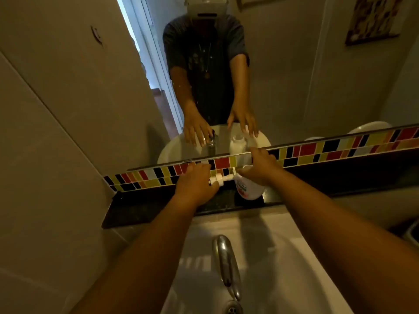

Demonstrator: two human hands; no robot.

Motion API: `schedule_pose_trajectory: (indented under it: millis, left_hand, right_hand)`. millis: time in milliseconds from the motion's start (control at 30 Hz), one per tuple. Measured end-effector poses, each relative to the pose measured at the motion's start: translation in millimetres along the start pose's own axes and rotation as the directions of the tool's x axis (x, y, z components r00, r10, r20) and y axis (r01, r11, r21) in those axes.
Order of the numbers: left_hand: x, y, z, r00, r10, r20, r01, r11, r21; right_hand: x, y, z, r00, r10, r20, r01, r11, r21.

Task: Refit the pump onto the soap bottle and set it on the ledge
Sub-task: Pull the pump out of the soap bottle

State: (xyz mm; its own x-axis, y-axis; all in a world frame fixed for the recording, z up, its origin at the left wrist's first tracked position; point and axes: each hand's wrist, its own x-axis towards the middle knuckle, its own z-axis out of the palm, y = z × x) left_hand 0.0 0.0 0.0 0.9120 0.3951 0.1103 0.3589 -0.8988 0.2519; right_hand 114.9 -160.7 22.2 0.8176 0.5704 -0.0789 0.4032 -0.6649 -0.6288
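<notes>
A white soap bottle [249, 186] with a red and green label stands on the dark stone ledge [145, 207] under the mirror. My right hand [260, 166] is closed around its neck from above. The white pump [221, 178] lies sideways in the air just left of the bottle's mouth, its tube end pointing toward the bottle. My left hand [196, 184] grips the pump's head end. Whether the tube tip is inside the opening is hidden by my right hand.
A chrome tap [224, 261] rises over the white basin [283, 268] below the ledge. A band of coloured tiles [317, 150] runs behind the ledge, with the mirror [283, 75] above it. A grey wall closes the left side.
</notes>
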Motion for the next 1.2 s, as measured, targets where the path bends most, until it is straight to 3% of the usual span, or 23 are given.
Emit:
schedule_pose_trajectory:
  millis: [167,300,600,800,933,1033,1200]
  left_hand:
    - [13,-3,30,0.997,0.000,0.079,-0.001,1.000,0.006]
    - [24,-3,48,0.993,0.036,0.108,-0.040,0.999,0.035]
    - [47,-5,66,0.998,0.065,0.010,-0.066,0.992,0.108]
    - [50,-12,66,0.995,0.075,0.066,-0.082,0.989,0.119]
    - [43,-27,59,0.990,-0.016,0.138,0.030,0.995,-0.097]
    - [36,-30,46,0.991,-0.046,0.129,0.085,0.943,-0.321]
    - [29,-5,9,0.987,-0.089,0.131,0.158,0.619,-0.770]
  right_hand:
    - [-1,22,32,0.993,0.117,-0.032,-0.109,0.978,0.180]
    - [-5,30,51,0.988,0.100,-0.119,-0.057,0.945,0.321]
    - [-8,38,72,0.970,0.148,-0.193,-0.063,0.919,0.389]
    - [-12,38,71,0.970,0.159,-0.185,-0.075,0.915,0.395]
    - [-14,38,67,0.976,0.128,-0.175,-0.055,0.927,0.371]
    - [-16,36,64,0.978,0.120,-0.170,-0.047,0.925,0.378]
    - [-19,36,60,0.988,0.073,-0.139,-0.017,0.929,0.369]
